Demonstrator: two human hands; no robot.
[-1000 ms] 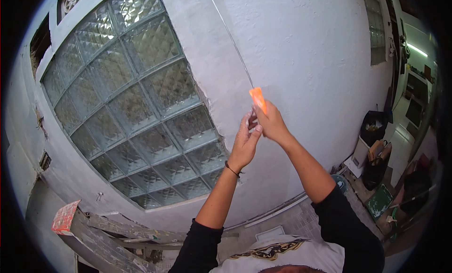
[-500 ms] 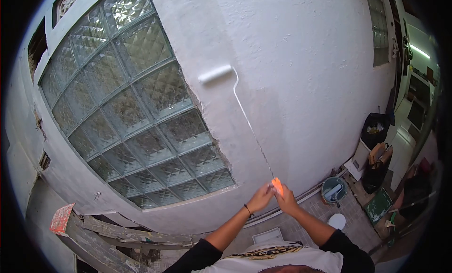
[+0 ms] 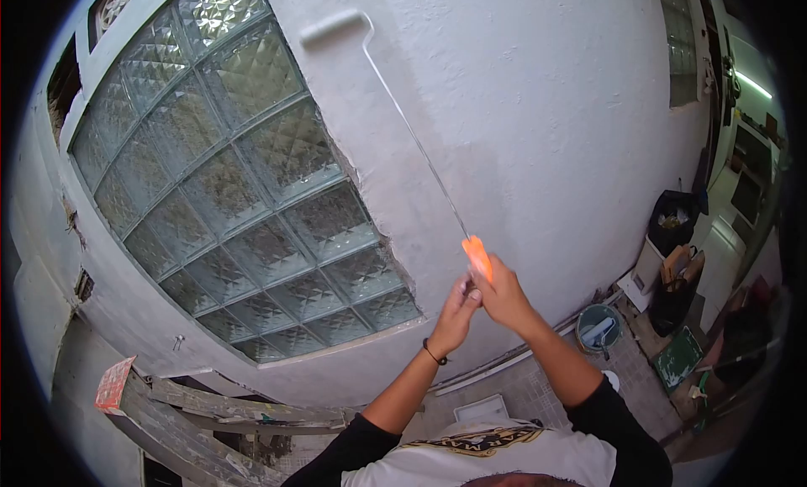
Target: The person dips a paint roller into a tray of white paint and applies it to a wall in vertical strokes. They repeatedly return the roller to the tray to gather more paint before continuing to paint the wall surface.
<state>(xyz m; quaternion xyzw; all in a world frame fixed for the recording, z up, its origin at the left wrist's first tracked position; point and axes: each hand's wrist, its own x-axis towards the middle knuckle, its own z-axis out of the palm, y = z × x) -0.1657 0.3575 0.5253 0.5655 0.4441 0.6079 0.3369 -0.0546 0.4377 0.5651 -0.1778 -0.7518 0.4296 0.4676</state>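
Observation:
A paint roller (image 3: 418,140) reaches up the wall, its white sleeve (image 3: 332,27) against the surface beside the top of the glass-block window (image 3: 227,176). My right hand (image 3: 506,295) is wrapped around the roller's orange handle (image 3: 477,257). Just below and to the left, my left hand (image 3: 454,317) has its fingers curled in at the handle's lower end, which is mostly hidden between the hands. A dark band circles the left wrist. The wall (image 3: 538,151) is whitish, with a greyer, damp-looking patch around the roller's rod.
At lower right stands a bucket (image 3: 599,329) with a roller inside. Black bags (image 3: 675,298) and a green board (image 3: 677,358) lie beyond it. A white tray (image 3: 481,409) is on the floor near me. Worn wooden planks (image 3: 244,405) run along the lower left.
The roller has slid up and left along the wall, from mid-window height to near the window's top. Both hands have risen with the handle.

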